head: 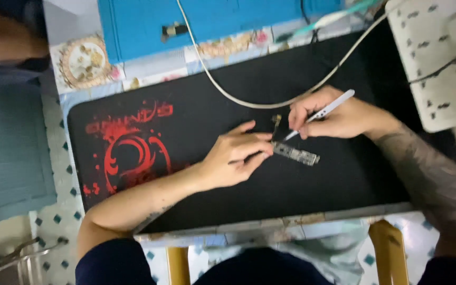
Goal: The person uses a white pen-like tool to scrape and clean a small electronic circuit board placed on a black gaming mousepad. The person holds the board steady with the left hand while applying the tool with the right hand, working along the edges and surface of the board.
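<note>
A narrow, silvery circuit board (297, 154) lies on a black desk mat (201, 105) with a red design. My left hand (237, 155) rests on the mat and pinches the board's left end with its fingertips. My right hand (329, 115) holds white tweezers (323, 113) like a pen, with the tip pointing down toward the board's upper left end. A small brass-coloured part (276, 121) lies on the mat just above the board, between my two hands.
A white cable (249, 100) curves across the mat's far side. A white power strip (439, 58) sits at the right. A blue box (207, 21) stands behind the mat. The table's front edge (270, 227) is near my body.
</note>
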